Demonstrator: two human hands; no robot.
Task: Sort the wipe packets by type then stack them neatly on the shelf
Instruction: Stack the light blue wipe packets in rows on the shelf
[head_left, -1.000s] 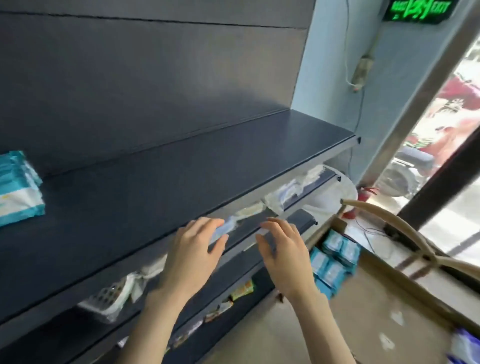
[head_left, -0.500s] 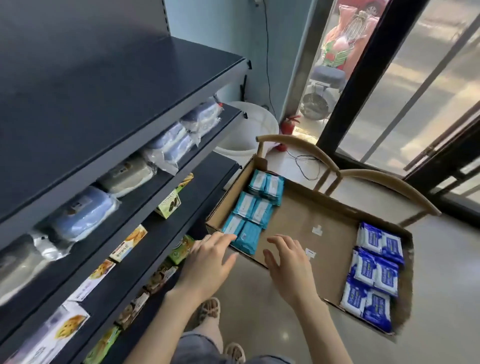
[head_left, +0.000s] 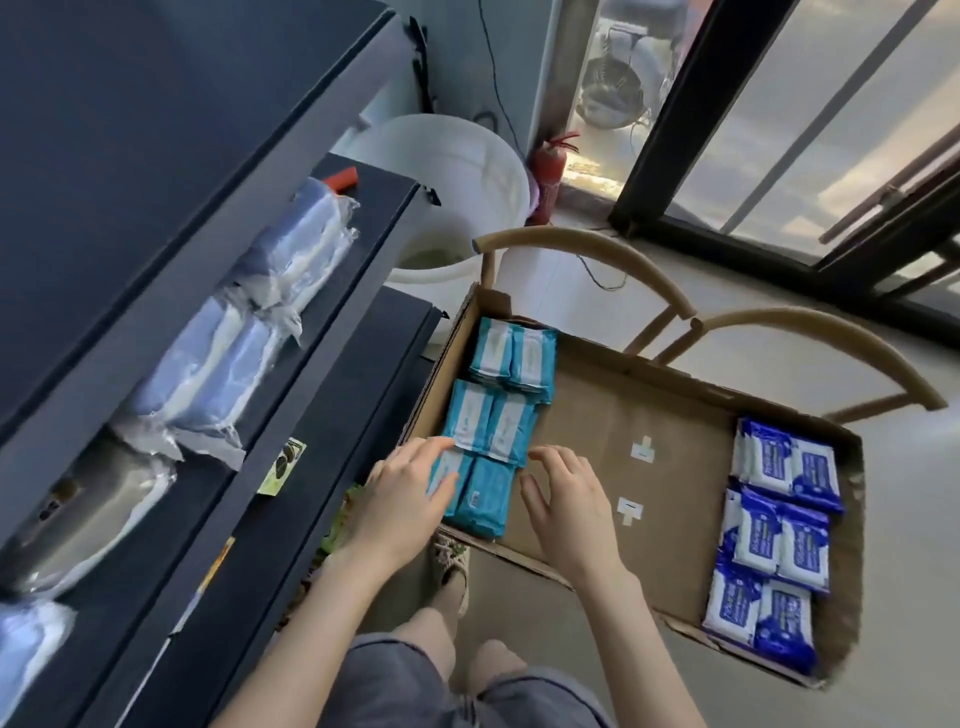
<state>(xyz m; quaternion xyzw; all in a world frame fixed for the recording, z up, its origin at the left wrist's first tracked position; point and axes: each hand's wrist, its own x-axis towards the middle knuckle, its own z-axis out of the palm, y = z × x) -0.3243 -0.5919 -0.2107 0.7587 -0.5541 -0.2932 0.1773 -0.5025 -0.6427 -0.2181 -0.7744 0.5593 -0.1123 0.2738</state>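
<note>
Pick-up step: left hand (head_left: 400, 499) and right hand (head_left: 571, 506), spread and empty, meet the nearest teal plastic wipe packets (head_left: 483, 496); next, clasp and lift them.

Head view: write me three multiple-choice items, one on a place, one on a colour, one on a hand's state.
1. Where in the box are the teal packets? A the middle; B the end by the shelf; C the end away from it.
2. What colour are the other packets? A red; B green; C dark blue and white.
3. What does the right hand hold? A nothing; B a teal packet; C a box flap.

B: they line the wall nearest the shelf.
C: blue wrappers with white labels.
A: its fingers hang curled above bare cardboard.
</note>
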